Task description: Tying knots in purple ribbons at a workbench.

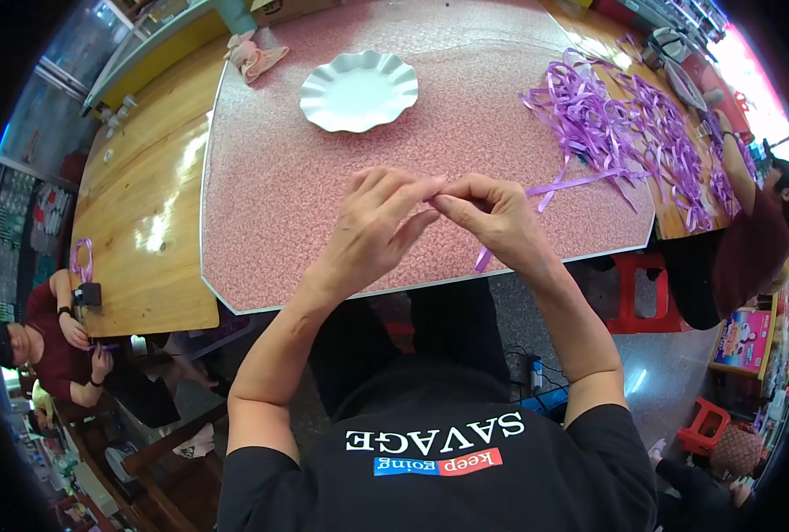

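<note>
Pink speckled bench (pixel 270 222) in front of us, cluttered room around it. Nearest up, our right hand (pixel 496 217) has its fingers pinched on what looks like a purple ribbon (pixel 483 259), over the bench; our left hand (pixel 372 226) meets it, but can't tell if those fingers grip too. We'd guess we're on the fiddly fingertip-shaping bit, so next calls for a steady pinch, no tugging. Farther out: tangled ribbon pile (pixel 580 115) right, white wavy dish (pixel 359 91) left.
</note>
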`<state>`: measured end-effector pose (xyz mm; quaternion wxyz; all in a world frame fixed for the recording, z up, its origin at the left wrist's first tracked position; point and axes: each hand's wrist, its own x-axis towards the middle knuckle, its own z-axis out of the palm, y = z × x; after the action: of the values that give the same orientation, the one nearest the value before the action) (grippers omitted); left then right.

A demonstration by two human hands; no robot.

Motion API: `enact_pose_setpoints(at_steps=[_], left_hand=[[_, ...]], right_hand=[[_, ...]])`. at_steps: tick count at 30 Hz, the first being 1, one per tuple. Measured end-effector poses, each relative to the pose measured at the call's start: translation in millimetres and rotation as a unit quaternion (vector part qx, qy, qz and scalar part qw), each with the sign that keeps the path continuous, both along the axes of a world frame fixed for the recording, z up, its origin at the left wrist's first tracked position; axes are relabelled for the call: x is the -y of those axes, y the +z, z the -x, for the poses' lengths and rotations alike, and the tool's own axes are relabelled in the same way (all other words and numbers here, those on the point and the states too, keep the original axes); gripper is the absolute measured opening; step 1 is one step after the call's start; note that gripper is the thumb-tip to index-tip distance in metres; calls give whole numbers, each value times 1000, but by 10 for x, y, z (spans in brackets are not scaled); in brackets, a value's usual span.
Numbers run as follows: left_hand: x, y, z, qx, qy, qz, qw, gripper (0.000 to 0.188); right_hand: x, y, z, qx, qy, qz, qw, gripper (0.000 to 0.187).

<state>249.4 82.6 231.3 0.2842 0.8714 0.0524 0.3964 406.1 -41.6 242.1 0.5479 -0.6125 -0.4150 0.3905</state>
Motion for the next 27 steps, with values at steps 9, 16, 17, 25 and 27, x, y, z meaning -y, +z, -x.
enact_pose_setpoints(at_steps=[9,16,17,25,27], left_hand=[[-181,130,408,-107,-65,-82,989,9],[-223,-13,751,-175,-113,212,955,3],[-241,-9,783,-192,-107,217,951,6],[-732,-40,1272,-293,79,195,933,21],[-783,10,1255,-391,127,120,904,27]], right_hand=[[12,-1,162,159,53,-90,982,10],[-18,-144,382,142,84,-127,978,13],[-17,-159,360,140,84,-126,979,13],[348,-183,-787,421,81,-77,900,26],[456,-267,-913,544,80,-38,834,27]])
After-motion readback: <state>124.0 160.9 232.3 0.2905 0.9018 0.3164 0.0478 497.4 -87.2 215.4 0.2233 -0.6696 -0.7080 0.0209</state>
